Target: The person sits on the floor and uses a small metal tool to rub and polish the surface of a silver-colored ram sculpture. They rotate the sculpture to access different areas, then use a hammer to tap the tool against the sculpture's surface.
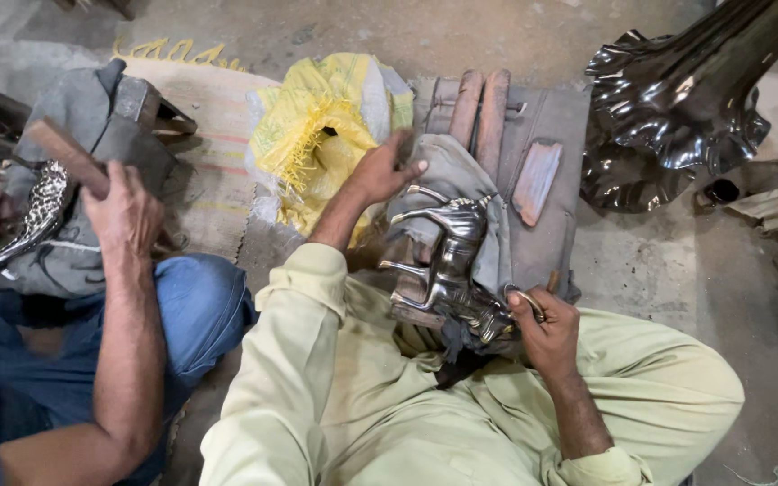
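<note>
A shiny metal horse figurine (pixel 450 261) lies on its side on a grey cloth (pixel 461 180) over a block in my lap. My left hand (pixel 380 171) rests on the cloth above the horse's legs, fingers spread. My right hand (pixel 544 322) grips a small metal tool at the horse's head end, close against the figure.
A co-worker in blue sits at left; their hand (pixel 123 211) holds a wooden handle (pixel 65 155) over a patterned metal piece (pixel 33 220). A yellow sack (pixel 321 126), wooden sticks (pixel 479 108), a flat block (pixel 536 180) and a large polished wavy metal object (pixel 677 108) lie around.
</note>
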